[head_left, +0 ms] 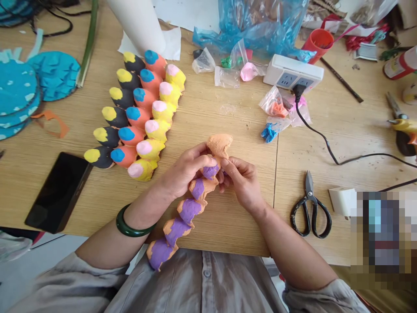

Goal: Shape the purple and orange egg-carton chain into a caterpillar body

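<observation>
A bumpy strip of egg carton, covered in orange with purple patches on its humps, runs from between my hands down to my shirt. My left hand grips it near its upper end, thumb lying on a purple patch. From the other side, the thumb and fingers of my right hand pinch the strip's edge just below the top hump, which is plain orange. What lies between those right fingertips is partly hidden. Left of my hands stand three joined rows of coloured humps: black with yellow tips, orange with blue, yellow with pink.
Black-handled scissors lie at right, near a white plug adapter. A power strip trails a black cable. Small bags of coloured clay and a blue plastic bag lie behind. A dark phone rests at left.
</observation>
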The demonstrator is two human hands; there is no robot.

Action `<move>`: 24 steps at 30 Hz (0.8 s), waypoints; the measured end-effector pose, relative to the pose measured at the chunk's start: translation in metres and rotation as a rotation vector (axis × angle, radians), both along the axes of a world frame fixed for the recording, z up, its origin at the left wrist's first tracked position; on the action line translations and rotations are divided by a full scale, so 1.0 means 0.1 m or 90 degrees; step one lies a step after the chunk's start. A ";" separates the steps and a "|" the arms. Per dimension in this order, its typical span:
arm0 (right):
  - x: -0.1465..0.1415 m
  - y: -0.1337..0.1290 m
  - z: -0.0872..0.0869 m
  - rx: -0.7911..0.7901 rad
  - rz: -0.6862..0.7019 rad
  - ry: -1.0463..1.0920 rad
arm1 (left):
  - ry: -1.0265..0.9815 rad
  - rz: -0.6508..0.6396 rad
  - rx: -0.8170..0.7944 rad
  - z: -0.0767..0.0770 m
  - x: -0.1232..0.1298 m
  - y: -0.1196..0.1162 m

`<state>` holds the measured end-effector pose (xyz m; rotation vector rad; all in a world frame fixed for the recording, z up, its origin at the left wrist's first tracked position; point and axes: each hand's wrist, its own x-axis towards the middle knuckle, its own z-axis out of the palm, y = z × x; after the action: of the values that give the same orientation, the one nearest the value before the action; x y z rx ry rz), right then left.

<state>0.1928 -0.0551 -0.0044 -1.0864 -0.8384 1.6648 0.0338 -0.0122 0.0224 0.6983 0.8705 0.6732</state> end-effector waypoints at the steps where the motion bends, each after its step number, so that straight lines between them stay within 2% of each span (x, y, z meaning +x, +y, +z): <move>1: 0.00 0.00 0.00 -0.004 -0.002 0.004 | -0.005 0.001 -0.013 0.00 0.00 0.00; 4: 0.01 0.01 0.00 -0.015 -0.004 0.015 | -0.004 0.009 -0.033 -0.01 -0.01 0.00; 13: 0.01 0.01 0.00 -0.012 0.020 -0.004 | 0.035 0.008 0.006 -0.02 0.01 -0.01; 18: 0.02 0.02 0.03 -0.009 0.010 -0.001 | -0.017 0.017 0.001 -0.04 0.01 -0.02; 21: 0.02 0.01 0.03 -0.009 0.012 -0.004 | 0.023 0.010 0.032 -0.06 0.01 -0.01; 24: 0.01 0.02 0.02 -0.028 0.004 0.001 | 0.063 0.038 0.049 -0.06 0.03 -0.01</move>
<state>0.1941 -0.0534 -0.0027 -1.1136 -0.8094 1.6963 0.0365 -0.0135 0.0164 0.7823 0.9631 0.7331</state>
